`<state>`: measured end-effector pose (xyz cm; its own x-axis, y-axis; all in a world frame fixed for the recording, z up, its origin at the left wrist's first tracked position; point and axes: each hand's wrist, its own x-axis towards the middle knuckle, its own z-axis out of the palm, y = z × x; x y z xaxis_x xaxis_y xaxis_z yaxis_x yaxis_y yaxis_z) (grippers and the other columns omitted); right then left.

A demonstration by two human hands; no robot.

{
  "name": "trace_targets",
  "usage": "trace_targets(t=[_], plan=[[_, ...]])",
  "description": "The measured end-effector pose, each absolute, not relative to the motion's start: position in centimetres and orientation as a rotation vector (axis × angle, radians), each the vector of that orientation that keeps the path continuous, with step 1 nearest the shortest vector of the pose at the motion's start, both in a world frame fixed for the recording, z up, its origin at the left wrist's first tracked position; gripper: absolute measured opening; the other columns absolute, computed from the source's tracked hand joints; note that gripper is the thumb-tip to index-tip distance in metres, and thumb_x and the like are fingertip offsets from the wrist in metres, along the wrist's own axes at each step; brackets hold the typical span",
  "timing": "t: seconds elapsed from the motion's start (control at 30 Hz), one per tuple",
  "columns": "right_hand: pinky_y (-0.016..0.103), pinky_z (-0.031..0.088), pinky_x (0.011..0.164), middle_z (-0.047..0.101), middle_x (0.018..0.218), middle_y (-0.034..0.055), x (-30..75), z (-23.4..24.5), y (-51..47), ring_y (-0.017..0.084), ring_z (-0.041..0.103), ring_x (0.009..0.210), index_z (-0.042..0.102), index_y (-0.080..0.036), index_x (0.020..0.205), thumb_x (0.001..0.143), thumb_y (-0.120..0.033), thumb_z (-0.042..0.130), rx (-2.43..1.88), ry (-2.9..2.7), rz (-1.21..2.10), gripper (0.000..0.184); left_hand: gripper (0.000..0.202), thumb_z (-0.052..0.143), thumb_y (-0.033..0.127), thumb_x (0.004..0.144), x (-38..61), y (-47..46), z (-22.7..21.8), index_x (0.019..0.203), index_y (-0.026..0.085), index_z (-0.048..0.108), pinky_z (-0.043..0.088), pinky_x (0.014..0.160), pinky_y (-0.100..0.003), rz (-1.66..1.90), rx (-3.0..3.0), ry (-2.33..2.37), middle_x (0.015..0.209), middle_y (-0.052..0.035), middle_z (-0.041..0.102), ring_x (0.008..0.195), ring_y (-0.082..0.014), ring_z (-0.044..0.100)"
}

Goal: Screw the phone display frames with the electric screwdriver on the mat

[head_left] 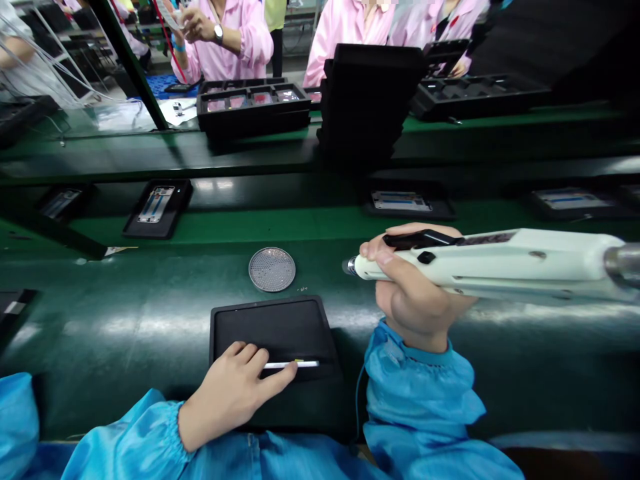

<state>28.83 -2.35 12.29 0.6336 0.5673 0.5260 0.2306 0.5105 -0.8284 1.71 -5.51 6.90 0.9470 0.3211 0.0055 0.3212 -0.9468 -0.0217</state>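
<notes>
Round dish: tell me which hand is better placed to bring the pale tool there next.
Probably the right hand: it holds the tool, tip pointing toward the dish, while the left hand holds a thin device.

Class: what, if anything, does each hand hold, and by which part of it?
Right hand: a pale-green, long plastic power tool, gripped near its metal tip. Left hand: a thin, silvery-white piece, apparently pinched toward its hidden left end.

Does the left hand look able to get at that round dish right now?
Probably yes: the round dish lies just past the black tray, nothing tall between, though the left hand is holding a thin object.
</notes>
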Motion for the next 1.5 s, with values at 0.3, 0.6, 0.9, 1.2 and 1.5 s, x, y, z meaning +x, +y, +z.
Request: trace_targets(t=[0.3,0.6,0.9,1.2,1.5], plan=[[0.042,0.055,0.068,0.06,0.068,-0.0031,28.64,12.15,-2.28,0.017,0.06,0.061,0.068,-0.025,0.085,0.071,-0.022,0.07,-1.106,-0.87,0.229,0.015,0.056,0.044,0.01,0.092,1.51,-5.59,6.79,0.145,0.028,0.039,0.044,0.069,-0.035,0.058,-3.086,-0.517,0.087,-0.0046,0.052,0.073,-0.0212,0.053],[0.038,0.052,0.066,0.062,0.066,-0.003,28.69,12.21,-2.0,0.016,0.061,0.062,0.066,-0.021,0.087,0.07,-0.014,0.07,-1.018,-0.875,0.34,0.019,0.061,0.045,0.006,0.088,1.33,-5.42,6.23,0.145,0.028,0.04,0.043,0.068,-0.035,0.001,-3.072,-0.53,0.087,-0.0044,0.053,0.074,-0.021,0.053],[0.04,0.054,0.067,0.061,0.07,-0.0021,28.7,11.78,-1.77,0.018,0.062,0.065,0.067,-0.024,0.09,0.072,-0.015,0.072,-1.057,-0.904,0.337,0.02,0.058,0.047,0.01,0.09,1.4,-5.57,6.27,0.145,0.028,0.041,0.043,0.068,-0.035,-0.012,-3.063,-0.549,0.087,-0.0043,0.052,0.074,-0.0206,0.052],[0.04,0.055,0.07,0.063,0.071,-0.0018,28.68,11.65,-1.81,0.018,0.063,0.067,0.068,-0.023,0.09,0.072,-0.015,0.073,-1.068,-0.9,0.331,0.02,0.061,0.045,0.008,0.09,1.25,-5.59,6.04,0.147,0.029,0.038,0.044,0.068,-0.036,-0.006,-3.078,-0.553,0.086,-0.0038,0.051,0.075,-0.022,0.054],[0.039,0.055,0.068,0.061,0.072,-0.0027,28.58,11.66,-1.66,0.017,0.062,0.065,0.068,-0.023,0.09,0.072,-0.015,0.074,-1.069,-0.906,0.338,0.021,0.052,0.043,0.01,0.094,1.27,-5.46,6.13,0.143,0.025,0.044,0.045,0.065,-0.036,-0.088,-3.09,-0.544,0.087,-0.0061,0.055,0.074,-0.0224,0.055]])
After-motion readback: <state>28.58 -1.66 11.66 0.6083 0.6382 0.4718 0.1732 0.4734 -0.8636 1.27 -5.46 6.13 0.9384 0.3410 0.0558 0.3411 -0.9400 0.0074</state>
